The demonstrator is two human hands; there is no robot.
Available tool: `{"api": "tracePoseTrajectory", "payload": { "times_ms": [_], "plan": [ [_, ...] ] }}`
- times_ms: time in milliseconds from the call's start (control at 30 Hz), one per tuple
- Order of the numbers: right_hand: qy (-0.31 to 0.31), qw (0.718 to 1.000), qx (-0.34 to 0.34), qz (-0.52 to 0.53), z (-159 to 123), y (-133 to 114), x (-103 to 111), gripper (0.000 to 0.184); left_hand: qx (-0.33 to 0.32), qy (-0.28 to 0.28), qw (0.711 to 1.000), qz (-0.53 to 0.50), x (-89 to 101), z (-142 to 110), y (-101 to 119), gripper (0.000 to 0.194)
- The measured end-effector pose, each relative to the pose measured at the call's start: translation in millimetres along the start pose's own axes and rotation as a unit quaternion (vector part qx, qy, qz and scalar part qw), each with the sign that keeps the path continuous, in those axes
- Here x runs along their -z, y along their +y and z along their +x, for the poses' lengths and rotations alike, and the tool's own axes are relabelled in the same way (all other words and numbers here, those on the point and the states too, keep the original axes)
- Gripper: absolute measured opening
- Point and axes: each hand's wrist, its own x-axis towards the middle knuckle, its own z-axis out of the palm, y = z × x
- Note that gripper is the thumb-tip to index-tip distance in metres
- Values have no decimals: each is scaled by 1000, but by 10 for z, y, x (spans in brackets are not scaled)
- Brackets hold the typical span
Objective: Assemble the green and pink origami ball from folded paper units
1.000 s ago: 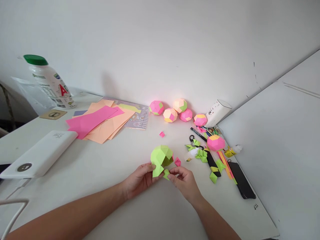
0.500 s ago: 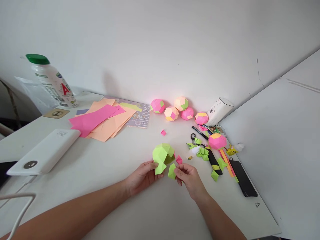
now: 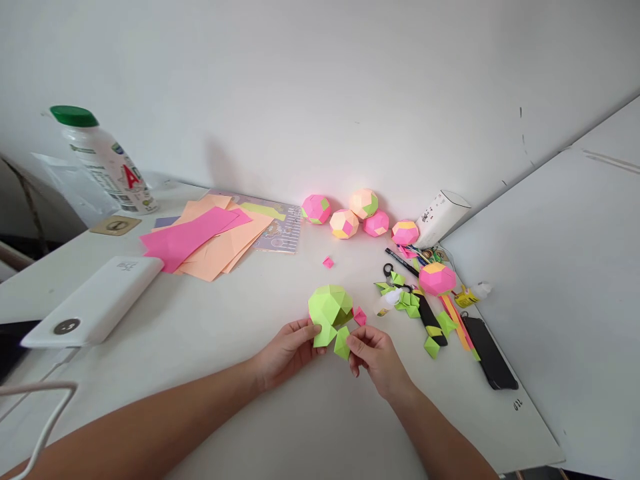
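A green faceted paper ball [image 3: 327,305] with an opening on its right side is held by my left hand [image 3: 296,347], thumb on its lower flap. Between the thumb and fingers of my right hand [image 3: 375,353] is a small green folded paper piece [image 3: 342,343], close beside that flap; whether they touch I cannot tell. A pink folded paper piece [image 3: 360,316] lies just right of the ball, and another small pink piece [image 3: 328,262] rests behind it. To the right, a glue bottle [image 3: 390,302] lies near several green paper pieces [image 3: 409,304].
Finished paper balls [image 3: 344,224] stand along the wall. Scissors [image 3: 388,271], a black-and-yellow cutter [image 3: 430,320] and a phone [image 3: 487,352] lie at the right. At the left are paper sheets [image 3: 200,235], a white power bank [image 3: 97,300] and a green-capped bottle [image 3: 107,163].
My right hand has moved the green paper piece slightly left and tilted it, nearer the ball's lower flap. The left hand keeps its hold; the whole view has shifted a little.
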Motion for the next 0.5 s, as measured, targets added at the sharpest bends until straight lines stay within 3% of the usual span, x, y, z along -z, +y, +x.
{"api": "tracePoseTrajectory", "payload": {
  "times_ms": [500],
  "plan": [
    [10,1000,6,11,0,19,-55,30,13,19,999,23,-6,-11,-14,15]
  ]
}}
